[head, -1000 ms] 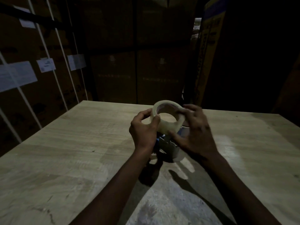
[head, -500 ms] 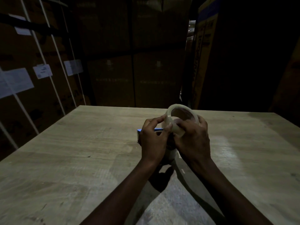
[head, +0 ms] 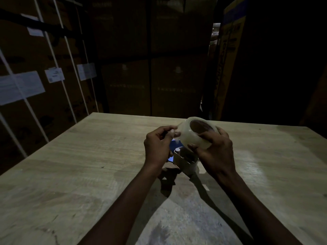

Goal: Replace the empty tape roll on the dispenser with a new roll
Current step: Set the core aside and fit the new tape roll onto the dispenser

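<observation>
A new roll of clear tape (head: 191, 134) with a dark core is held up above the wooden table (head: 88, 174), tilted so its hole faces up and toward me. My right hand (head: 215, 151) grips it from below and from the right side. My left hand (head: 158, 147) is at the roll's left edge with thumb and fingertips pinched together, apparently on the tape's loose end. Under both hands lies the dispenser (head: 182, 160), blue with a light metal part, largely hidden by my hands and the roll.
Tall stacks of cardboard boxes (head: 150, 68) stand behind the table's far edge. Strapped boxes with white labels (head: 26, 85) rise on the left. A tall box with a blue band (head: 230, 50) stands at the right. The room is dim.
The roll has turned from hole-facing-me to tilted, and moved right in my right hand. My left hand shifted from gripping the roll's rim to pinching at its left edge.
</observation>
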`<move>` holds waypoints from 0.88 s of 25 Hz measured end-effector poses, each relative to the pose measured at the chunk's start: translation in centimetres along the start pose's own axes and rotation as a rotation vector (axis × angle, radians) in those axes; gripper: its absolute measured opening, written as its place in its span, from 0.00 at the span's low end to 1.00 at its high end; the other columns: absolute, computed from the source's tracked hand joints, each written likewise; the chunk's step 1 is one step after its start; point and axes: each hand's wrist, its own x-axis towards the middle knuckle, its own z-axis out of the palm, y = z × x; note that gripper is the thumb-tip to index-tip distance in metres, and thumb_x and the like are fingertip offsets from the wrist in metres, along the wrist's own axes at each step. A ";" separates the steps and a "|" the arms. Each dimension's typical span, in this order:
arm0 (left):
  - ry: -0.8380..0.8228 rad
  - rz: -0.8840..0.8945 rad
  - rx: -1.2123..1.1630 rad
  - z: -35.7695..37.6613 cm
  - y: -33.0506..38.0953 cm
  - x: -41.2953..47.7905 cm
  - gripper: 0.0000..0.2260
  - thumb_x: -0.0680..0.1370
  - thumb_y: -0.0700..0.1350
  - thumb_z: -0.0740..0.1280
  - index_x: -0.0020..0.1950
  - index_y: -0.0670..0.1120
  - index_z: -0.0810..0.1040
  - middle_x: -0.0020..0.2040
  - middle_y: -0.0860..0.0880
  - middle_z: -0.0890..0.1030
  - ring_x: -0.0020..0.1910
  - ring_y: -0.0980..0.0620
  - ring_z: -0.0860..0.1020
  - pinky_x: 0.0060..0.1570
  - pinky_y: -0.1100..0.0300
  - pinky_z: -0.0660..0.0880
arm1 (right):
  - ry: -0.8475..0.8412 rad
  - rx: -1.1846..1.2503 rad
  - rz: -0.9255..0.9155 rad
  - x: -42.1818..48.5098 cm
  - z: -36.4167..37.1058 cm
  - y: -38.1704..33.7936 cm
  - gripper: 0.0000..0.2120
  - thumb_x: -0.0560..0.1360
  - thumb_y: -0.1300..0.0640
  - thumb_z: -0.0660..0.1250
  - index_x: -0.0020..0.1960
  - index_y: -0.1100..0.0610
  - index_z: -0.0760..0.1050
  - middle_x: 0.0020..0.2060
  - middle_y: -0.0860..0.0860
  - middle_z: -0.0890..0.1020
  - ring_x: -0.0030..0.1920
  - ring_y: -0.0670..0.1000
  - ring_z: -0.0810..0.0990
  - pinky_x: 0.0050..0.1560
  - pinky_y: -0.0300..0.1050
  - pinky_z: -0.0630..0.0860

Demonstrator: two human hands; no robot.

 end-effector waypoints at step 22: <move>0.075 -0.037 0.141 -3.4 -2.8 2.2 0.04 0.77 0.39 0.66 0.45 0.48 0.77 0.47 0.51 0.80 0.52 0.51 0.79 0.43 0.54 0.82 | -0.138 0.014 -0.136 -0.7 0.3 0.1 0.14 0.64 0.51 0.76 0.47 0.54 0.80 0.49 0.54 0.83 0.60 0.51 0.71 0.61 0.66 0.71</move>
